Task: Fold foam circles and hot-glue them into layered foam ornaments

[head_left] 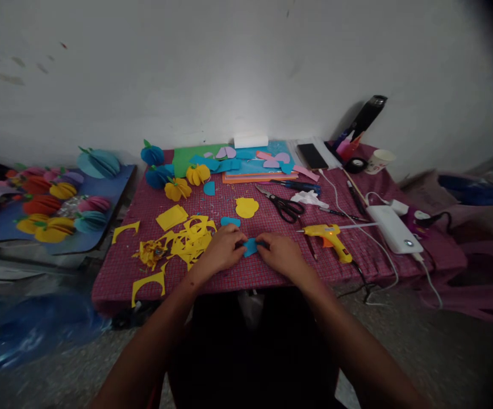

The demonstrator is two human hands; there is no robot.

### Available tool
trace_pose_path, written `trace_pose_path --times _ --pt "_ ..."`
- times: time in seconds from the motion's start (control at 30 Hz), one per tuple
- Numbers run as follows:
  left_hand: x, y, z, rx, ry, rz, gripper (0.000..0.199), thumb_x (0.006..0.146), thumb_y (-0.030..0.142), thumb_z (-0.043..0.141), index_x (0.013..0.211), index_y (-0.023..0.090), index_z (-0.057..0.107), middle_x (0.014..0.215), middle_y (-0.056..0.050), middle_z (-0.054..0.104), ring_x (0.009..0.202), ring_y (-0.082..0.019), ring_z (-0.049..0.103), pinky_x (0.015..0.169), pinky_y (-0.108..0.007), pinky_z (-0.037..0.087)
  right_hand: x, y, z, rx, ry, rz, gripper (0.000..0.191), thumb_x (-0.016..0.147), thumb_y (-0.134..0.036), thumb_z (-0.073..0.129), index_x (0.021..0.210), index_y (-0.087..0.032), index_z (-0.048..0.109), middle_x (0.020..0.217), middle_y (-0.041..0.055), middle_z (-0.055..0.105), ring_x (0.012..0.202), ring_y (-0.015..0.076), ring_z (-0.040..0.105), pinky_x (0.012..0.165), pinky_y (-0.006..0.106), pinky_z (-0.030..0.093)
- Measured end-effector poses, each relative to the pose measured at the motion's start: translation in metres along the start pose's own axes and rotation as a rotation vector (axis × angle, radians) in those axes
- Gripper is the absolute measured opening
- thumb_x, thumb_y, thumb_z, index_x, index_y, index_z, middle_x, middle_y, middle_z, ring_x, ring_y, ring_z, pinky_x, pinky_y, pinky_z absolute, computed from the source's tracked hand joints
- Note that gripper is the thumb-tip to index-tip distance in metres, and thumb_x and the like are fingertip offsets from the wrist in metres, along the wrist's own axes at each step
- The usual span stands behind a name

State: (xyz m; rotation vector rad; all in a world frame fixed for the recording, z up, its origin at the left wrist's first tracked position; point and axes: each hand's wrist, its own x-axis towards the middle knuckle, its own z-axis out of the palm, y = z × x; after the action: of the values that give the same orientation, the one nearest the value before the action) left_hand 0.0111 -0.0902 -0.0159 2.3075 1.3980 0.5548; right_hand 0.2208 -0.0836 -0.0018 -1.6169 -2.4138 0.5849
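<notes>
A small piece of blue paper [250, 247] is held between my two hands near the table's front edge. My left hand [228, 245] pinches its left side, and my right hand [277, 250] grips its right side. Just beyond my left fingers lies another blue paper cutout [230, 221]. A rounded yellow paper cutout [247, 207] rests a little farther back. Left of my left hand spreads a heap of yellow paper scraps [191, 241]. Black-handled scissors [284, 205] and a yellow glue gun [329, 236] lie to the right of my right hand.
Finished paper pumpkins [178, 188] stand at the table's back left, more on a blue board [91, 241] beside it. Coloured paper sheets [255, 177] and a phone [311, 156] lie at the back. A white power bank [395, 230] with cables and a paper cup [379, 161] occupy the right.
</notes>
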Motion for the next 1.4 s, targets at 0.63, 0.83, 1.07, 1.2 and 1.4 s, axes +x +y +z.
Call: trace_pose_path --times 0.63,0.83,1.07,1.2,1.4 --pt "-0.022 0.029 0.002 0.151 0.128 -0.132 0.032 0.081 0.037 0.07 0.109 0.021 0.066 0.121 -0.011 0.056 0.113 -0.031 0.051 0.101 -0.048 0.042 -0.009 0.028 -0.002 0.168 0.105 -0.073 0.035 0.092 -0.022 0.055 0.125 -0.021 0.066 0.122 0.007 0.071 0.111 0.0221 0.065 0.096 0.034 0.046" --pt "-0.016 0.029 0.002 0.144 0.117 -0.131 0.02 0.083 0.032 0.066 0.1 0.021 0.065 0.115 -0.01 0.057 0.11 -0.029 0.053 0.097 -0.046 0.044 -0.01 0.008 -0.011 0.031 -0.001 -0.046 0.04 0.092 -0.035 0.057 0.13 -0.024 0.062 0.118 0.0083 0.071 0.097 0.0228 0.067 0.08 0.03 0.045" --pt "-0.011 0.024 -0.001 0.136 0.085 -0.133 0.02 0.082 0.031 0.066 0.1 0.022 0.065 0.113 -0.009 0.057 0.106 -0.028 0.055 0.094 -0.043 0.045 0.0 -0.001 -0.011 -0.024 -0.067 -0.064 0.041 0.092 -0.04 0.059 0.13 -0.026 0.064 0.114 0.0086 0.071 0.1 0.025 0.065 0.08 0.03 0.042" --pt "-0.008 0.021 -0.001 0.139 0.077 -0.119 0.021 0.081 0.03 0.066 0.101 0.023 0.066 0.112 -0.009 0.058 0.106 -0.028 0.055 0.094 -0.043 0.045 0.004 0.0 -0.011 -0.043 -0.082 -0.085 0.036 0.092 -0.041 0.058 0.124 -0.028 0.067 0.108 0.007 0.071 0.096 0.0237 0.065 0.077 0.03 0.041" --pt "-0.007 0.021 -0.001 0.128 0.079 -0.132 0.018 0.081 0.029 0.066 0.098 0.023 0.067 0.109 -0.008 0.059 0.103 -0.027 0.055 0.092 -0.043 0.046 0.005 0.003 -0.009 -0.02 -0.063 -0.105 0.035 0.091 -0.04 0.059 0.123 -0.027 0.068 0.106 0.0067 0.071 0.096 0.0232 0.065 0.078 0.03 0.042"
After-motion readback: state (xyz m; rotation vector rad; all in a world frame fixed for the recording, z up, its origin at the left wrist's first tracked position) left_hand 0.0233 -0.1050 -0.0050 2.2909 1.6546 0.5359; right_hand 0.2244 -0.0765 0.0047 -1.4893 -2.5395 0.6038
